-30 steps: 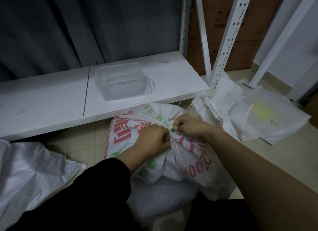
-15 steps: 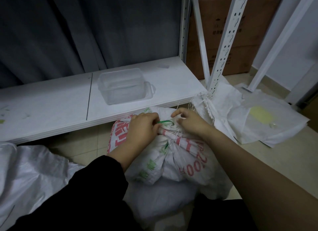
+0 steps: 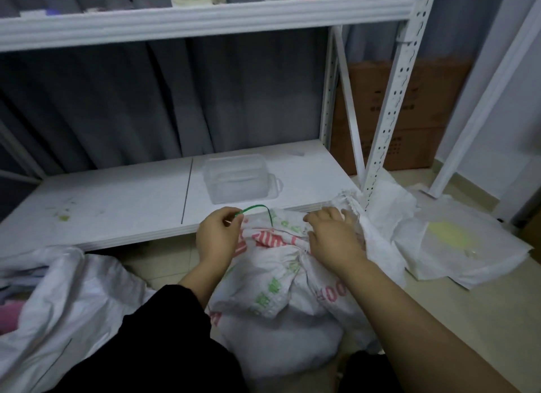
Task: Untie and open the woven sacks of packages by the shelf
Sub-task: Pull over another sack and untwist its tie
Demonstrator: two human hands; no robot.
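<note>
Head view: I see the left hand [image 3: 216, 234] pinching one end of a green tie [image 3: 257, 209] between thumb and fingers; the tie arcs up and over, its other end dropping onto the neck of the printed woven sack [image 3: 281, 264]. Right hand [image 3: 333, 237] lies on the sack's bunched top, fingers spread and fairly straight, pressing the cloth, not gripping. Sack sits on the floor against the front edge of the shelf's bottom board [image 3: 123, 205], red and green print facing up. A clear plastic tub [image 3: 238, 177] sits on that board near its front edge, right of the seam. Plain white sack [image 3: 58, 299] on the floor at left; flattened white sacks [image 3: 456, 246] at right, by the shelf upright [image 3: 392, 100]. Cardboard boxes [image 3: 409, 114] behind it.
</note>
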